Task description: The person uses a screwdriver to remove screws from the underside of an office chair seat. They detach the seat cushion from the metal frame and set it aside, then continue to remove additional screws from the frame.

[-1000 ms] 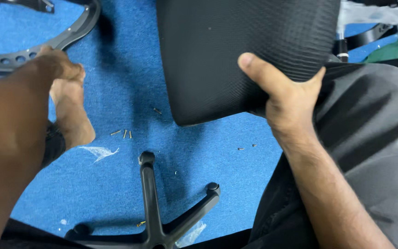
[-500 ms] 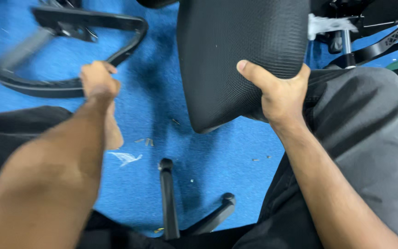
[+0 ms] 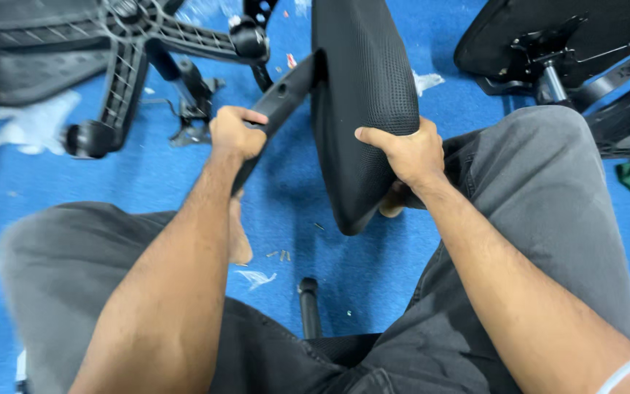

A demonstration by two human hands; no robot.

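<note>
While the black mesh seat pad [image 3: 364, 95] stands on edge between the knees, blue carpet [image 3: 147, 175] lies open below it; the right hand [image 3: 406, 155] is clamped on its rim; the left hand [image 3: 235, 131] is closed round the black armrest [image 3: 280, 98]; a wheeled chair base [image 3: 129, 44] sits near, upper left.

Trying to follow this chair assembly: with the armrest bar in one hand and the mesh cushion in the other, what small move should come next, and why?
Probably draw the black armrest bar closer along the mesh cushion edge. The left hand grips the bar's lower part, the right hand clamps the cushion upright, and the bar's upper end already meets the cushion's side, though at a slant.
</note>
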